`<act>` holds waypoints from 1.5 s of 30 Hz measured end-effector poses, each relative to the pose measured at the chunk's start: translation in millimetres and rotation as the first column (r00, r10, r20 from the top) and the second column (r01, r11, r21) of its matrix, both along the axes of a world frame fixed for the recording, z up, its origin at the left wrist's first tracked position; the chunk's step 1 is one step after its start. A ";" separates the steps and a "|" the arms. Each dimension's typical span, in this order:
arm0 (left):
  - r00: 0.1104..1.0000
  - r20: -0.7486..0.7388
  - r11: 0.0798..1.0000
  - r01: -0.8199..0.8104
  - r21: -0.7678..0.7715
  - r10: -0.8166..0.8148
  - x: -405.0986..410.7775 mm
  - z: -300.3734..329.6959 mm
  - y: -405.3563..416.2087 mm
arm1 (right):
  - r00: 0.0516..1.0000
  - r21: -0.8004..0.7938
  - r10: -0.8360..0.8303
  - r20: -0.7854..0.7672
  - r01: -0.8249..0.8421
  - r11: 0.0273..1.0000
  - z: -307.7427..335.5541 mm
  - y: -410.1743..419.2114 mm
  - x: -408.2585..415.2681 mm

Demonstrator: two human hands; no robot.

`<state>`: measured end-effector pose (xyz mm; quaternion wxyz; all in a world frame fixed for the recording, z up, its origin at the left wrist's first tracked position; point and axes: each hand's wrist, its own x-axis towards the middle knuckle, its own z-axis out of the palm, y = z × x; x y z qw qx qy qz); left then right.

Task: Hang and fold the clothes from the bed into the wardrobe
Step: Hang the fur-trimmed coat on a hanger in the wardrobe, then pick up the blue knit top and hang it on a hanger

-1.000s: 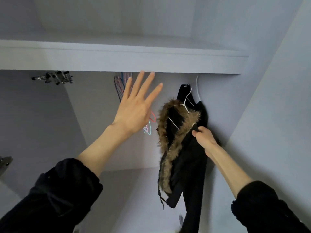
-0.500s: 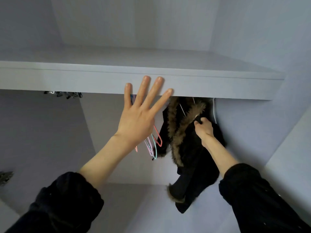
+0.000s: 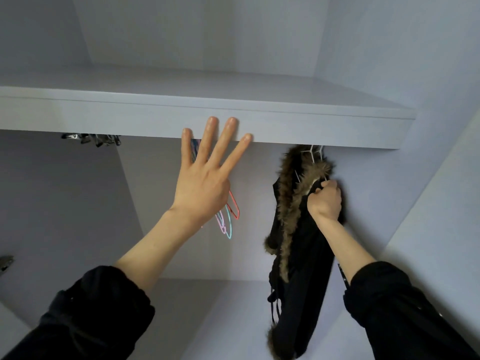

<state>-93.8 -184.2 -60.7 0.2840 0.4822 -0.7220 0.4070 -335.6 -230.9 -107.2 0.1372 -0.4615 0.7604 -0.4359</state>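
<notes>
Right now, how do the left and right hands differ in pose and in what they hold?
The left hand is flat, fingers spread, raised near the shelf edge, holding nothing; the right hand is fisted, gripping the black fur-trimmed coat. Left sits higher than right. Both wear black sleeves.

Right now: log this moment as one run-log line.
left hand: open, fingers spread at shelf edge | right hand: grips black fur-trimmed coat on white hanger | colored hangers: hanging
</notes>
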 end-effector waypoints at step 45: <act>-0.817 -0.243 -0.145 -0.366 0.919 0.524 87.1 -263.7 1103.8 | -0.996 0.515 -0.011 -0.086 -0.035 -0.856 -187.0 995.6 483.0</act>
